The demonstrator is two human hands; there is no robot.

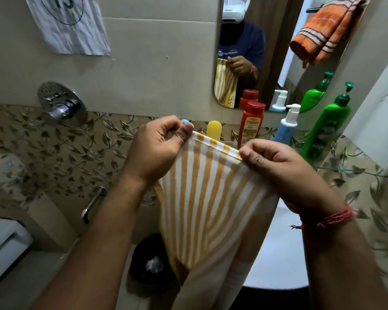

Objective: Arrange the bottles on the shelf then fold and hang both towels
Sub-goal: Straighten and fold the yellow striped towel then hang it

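A yellow-and-white striped towel [202,198] hangs in front of the person, pinched at its top hem. An orange striped towel [323,34] shows in the mirror, draped over a bar. On the shelf stand a red bottle [251,124], a white-and-blue pump bottle [286,128], a green pump bottle [327,128] and what seems a small yellow bottle [214,129].

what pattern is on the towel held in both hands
Yellow-orange and white striped towel, the stripes running down from the held edge; clearest in the head view.
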